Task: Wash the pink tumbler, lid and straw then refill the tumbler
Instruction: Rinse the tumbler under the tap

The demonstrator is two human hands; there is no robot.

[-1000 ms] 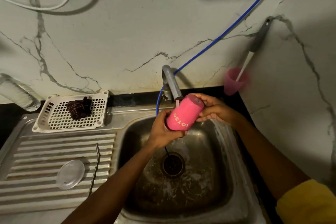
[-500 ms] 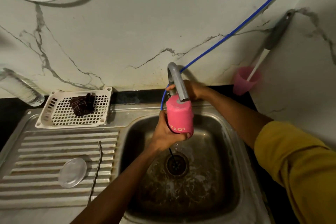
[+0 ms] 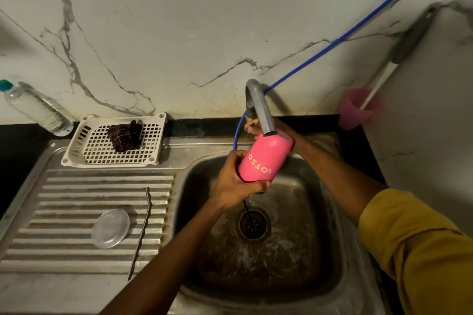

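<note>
Tumbler [image 3: 266, 161] under tap [image 3: 259, 107], centre frame.
Gripped at lower end by left hand [image 3: 236, 183]; right hand [image 3: 252, 127] behind tap, grip unclear.

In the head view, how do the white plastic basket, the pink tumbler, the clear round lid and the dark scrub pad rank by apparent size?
1. white perforated plastic basket
2. pink cylindrical tumbler
3. clear round plastic lid and dark square scrub pad: nearly alike, not ranked
</note>
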